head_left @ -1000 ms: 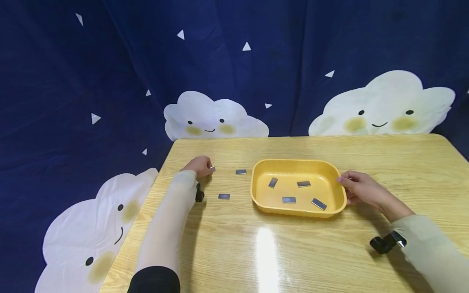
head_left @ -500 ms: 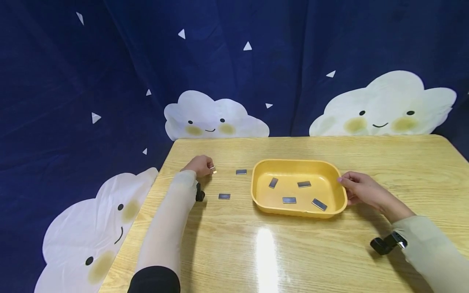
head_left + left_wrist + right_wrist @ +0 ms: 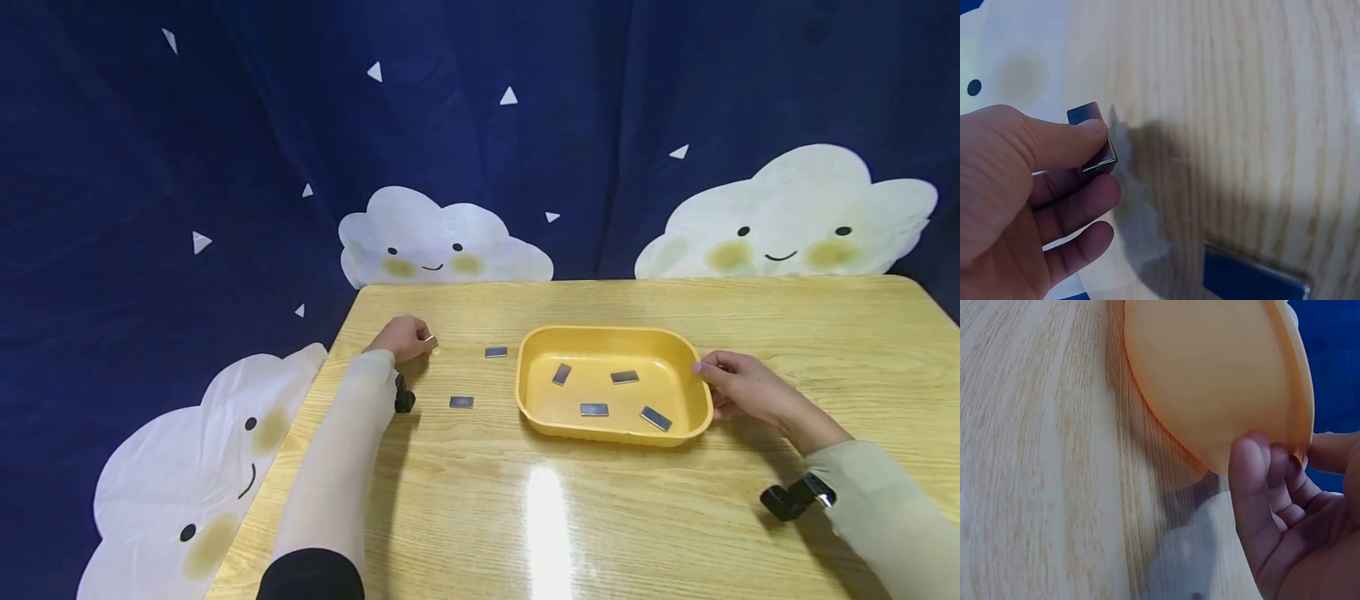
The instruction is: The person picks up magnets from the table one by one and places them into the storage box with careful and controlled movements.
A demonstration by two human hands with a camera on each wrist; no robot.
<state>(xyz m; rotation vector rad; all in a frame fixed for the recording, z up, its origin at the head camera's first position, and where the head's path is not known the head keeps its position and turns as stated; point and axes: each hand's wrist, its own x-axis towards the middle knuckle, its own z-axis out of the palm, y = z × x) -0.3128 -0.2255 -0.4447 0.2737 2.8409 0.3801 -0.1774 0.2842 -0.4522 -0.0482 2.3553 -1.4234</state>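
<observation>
The left hand [image 3: 401, 337] is pinching a held bar [image 3: 1087, 112] between thumb and finger at the far left of the bench [image 3: 465, 508]. The bar is lying tilted in the grip (its metallic end is showing in the left wrist view), and the other visible fingers are bending loosely below it. Whether this hand is touching the bench cannot be told.

Two loose bars are lying flat between that hand and the tray [image 3: 585, 432]: a far bar [image 3: 496, 352] near the tray's left wall, and a near bar [image 3: 461, 402] farther left.

The right hand [image 3: 750, 387] is gripping the tray's right rim, the thumb and fingers standing on opposite sides of the wall. The yellow tray is resting on the bench and holding four bars: one far left [image 3: 562, 374], one far right [image 3: 625, 377], one near left [image 3: 594, 410] and one near right [image 3: 656, 418]. All four are lying apart.

A dark blue curtain [image 3: 450, 125] with printed clouds is hanging behind the bench. Pale sleeves [image 3: 333, 467] are covering both forearms.
</observation>
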